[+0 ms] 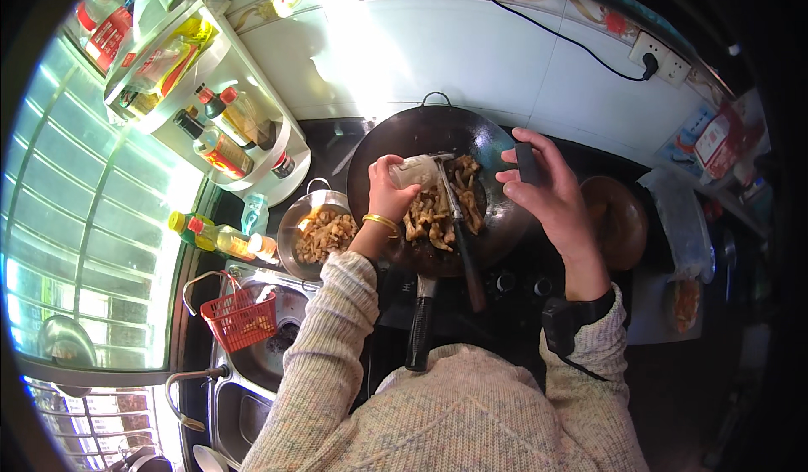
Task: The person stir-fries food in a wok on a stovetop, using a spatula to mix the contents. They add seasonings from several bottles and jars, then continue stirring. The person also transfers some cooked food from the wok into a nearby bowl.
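Note:
My left hand (388,188) grips a translucent jar (416,173) with whitish contents, tipped on its side over the wok (404,128). Browned pieces of meat (432,223), which look like chicken feet, lie in the bottom of the wok. A spatula (466,238) leans among them, its dark handle over the near rim. To the right, my right hand (549,188) is raised above the wok's edge. Between its thumb and fingers is a small dark flat piece (525,164), seen edge-on; whether it is a lid I cannot tell.
Left of the wok stands a metal pan of chopped meat (325,235). Beyond it are bottles (227,240), a sink (252,361) with a red basket (240,320), and a corner rack of sauce bottles (218,147). A round brown lid (615,223) lies right; the wok handle (420,333) points toward me.

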Available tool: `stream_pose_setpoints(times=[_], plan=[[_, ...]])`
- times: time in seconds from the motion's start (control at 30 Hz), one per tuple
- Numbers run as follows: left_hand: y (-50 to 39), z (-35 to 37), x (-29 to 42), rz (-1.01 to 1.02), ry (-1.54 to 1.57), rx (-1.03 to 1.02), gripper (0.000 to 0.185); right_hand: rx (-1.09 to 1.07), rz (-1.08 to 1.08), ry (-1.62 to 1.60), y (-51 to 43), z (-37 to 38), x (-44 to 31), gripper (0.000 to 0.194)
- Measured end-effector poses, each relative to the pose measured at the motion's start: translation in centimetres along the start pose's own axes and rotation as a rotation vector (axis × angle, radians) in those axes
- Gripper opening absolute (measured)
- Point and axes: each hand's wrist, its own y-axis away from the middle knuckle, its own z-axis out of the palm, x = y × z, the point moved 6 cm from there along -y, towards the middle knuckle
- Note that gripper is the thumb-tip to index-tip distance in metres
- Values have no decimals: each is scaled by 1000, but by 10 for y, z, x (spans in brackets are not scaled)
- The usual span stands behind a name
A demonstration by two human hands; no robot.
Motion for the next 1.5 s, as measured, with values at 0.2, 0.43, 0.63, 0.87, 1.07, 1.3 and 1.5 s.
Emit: stream_pose_setpoints(times=[0.2,0.43,0.63,0.87,1.07,1.3,1.5], plan=[[-6,-7,-4,-201,160,79,57,25,-11,39,1,-5,-5,60],[1,-9,6,-60,-101,-78,53,24,-21,-35,0,0,-2,55],[23,-7,-7,-649,1007,-90,51,-30,-11,27,-10,8,10,57],[60,3,40,-835,1576,-365,37,-139,-150,635,-23,42,28,63],[88,-16,66,-913,1728,-455,46,-374,-286,678,-17,106,15,61],[122,-75,57,-1103,1799,-291,45,-594,-499,801,-1,203,8,50],[133,-146,3,-709,1100,456,29,-422,-311,460,-5,263,59,35]])
